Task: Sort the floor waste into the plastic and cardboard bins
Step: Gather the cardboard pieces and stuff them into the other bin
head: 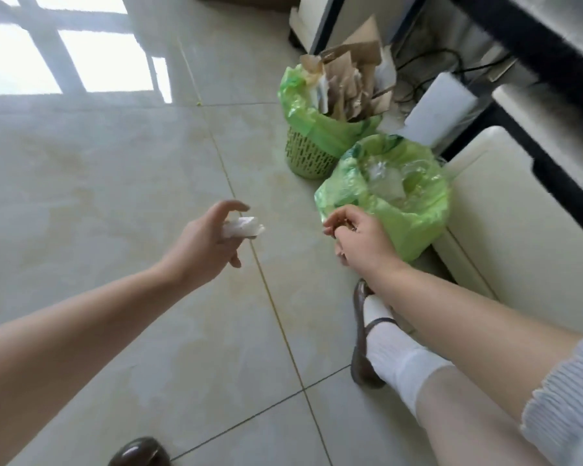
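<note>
A pale glossy tiled floor with thin yellowish grout lines carries everything. On it stand two bins lined with green bags: the farther perforated bin is stuffed with cardboard pieces, and the nearer bin holds clear plastic. The bins stand just beside each other. Two brown shoes rest on the tiles.

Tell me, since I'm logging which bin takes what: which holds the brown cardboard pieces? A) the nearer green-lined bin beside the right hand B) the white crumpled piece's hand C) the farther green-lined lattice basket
C: brown cardboard pieces stand up out of the farther green-lined lattice basket; the nearer green-lined bin shows clear plastic.
</note>
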`<state>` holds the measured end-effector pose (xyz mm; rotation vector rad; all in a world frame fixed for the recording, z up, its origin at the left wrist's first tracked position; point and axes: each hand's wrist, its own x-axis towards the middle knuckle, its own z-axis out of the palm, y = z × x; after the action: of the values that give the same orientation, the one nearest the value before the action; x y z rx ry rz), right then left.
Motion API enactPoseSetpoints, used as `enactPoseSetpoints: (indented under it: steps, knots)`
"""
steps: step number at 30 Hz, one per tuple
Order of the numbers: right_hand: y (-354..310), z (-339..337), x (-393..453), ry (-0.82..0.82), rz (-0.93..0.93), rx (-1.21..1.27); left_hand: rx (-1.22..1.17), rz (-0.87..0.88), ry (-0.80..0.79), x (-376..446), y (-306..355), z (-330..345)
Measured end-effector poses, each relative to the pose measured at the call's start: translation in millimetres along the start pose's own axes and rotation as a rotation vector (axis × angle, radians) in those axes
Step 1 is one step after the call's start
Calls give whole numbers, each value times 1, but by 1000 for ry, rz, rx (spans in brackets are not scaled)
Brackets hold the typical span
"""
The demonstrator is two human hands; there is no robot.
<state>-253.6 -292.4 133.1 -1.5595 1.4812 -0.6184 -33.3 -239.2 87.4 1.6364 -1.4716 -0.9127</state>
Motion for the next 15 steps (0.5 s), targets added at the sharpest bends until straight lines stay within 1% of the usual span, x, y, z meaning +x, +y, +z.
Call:
enactPoseSetpoints:
  steps: [2, 4, 6, 9, 12, 15]
  knots:
    - [3, -50, -9, 173, 10, -77, 31, 82, -33, 21, 46, 23]
    - [9, -88, -15, 255, 59, -102, 96, 147, -48, 36, 85, 48]
    - [18, -112, -12, 343, 55, -175, 96, 180, -86, 47, 118, 70]
    - [28, -128, 5, 481, 10, -255, 81, 176, -150, 67, 146, 94]
    - [40, -133, 39, 535, 5, -264, 122, 164, -176, 100, 152, 115]
    - [54, -135, 77, 490, -53, -335, 301, 224, -104, 140, 142, 136]
